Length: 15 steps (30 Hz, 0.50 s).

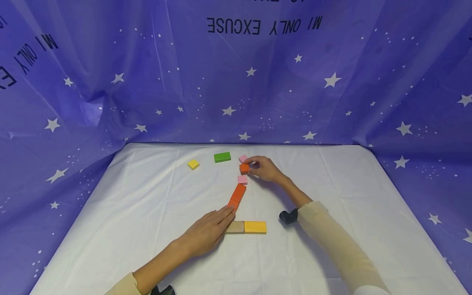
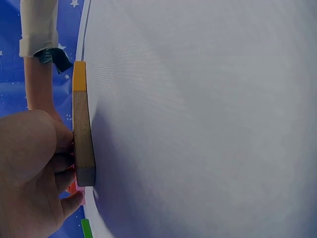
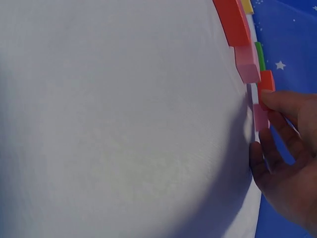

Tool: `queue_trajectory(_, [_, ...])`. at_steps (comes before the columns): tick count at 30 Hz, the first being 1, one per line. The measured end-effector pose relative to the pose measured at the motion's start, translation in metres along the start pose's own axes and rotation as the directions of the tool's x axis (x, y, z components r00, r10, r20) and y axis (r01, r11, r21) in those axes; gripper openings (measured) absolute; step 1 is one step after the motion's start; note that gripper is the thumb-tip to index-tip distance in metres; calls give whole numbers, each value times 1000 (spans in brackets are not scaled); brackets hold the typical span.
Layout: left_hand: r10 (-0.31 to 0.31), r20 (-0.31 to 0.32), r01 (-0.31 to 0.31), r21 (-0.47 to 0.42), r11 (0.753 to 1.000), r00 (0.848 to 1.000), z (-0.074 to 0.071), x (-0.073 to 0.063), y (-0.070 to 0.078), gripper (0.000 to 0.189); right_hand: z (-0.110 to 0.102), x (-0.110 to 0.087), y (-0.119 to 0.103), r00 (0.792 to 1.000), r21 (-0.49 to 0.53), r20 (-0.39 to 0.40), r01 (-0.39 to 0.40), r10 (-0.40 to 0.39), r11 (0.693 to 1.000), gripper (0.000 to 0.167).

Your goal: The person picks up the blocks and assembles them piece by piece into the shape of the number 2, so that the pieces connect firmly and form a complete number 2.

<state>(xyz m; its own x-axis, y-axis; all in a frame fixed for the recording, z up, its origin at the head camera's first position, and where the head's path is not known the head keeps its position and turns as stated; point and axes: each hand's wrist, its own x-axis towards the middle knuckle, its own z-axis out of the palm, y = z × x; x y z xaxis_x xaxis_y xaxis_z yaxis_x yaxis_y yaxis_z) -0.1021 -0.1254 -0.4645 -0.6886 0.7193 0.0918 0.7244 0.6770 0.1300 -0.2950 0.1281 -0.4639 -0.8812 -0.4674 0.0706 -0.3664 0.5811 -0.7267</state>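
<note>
My right hand pinches a small red block between thumb and forefinger; the right wrist view shows the thumb on this red block. One pink block sits just beyond it, and another pink block lies on the near side, against a row of two red rectangular blocks. The fingertips of my left hand rest with straight fingers on the nearer red block, partly covering it. Beside that hand lies a brown wooden block, end to end with a yellow-orange block.
A green block and a small yellow block lie farther back on the white-covered table. A purple starred curtain surrounds the back and sides. Dark wrist gear hangs by the right sleeve.
</note>
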Motion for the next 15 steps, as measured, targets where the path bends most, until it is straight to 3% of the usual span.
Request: queue_trajectory(15, [3,-1,-3,5,1000,1000,-1,0,1,48,9,5,2,998,-28,22,-64,65,998,38])
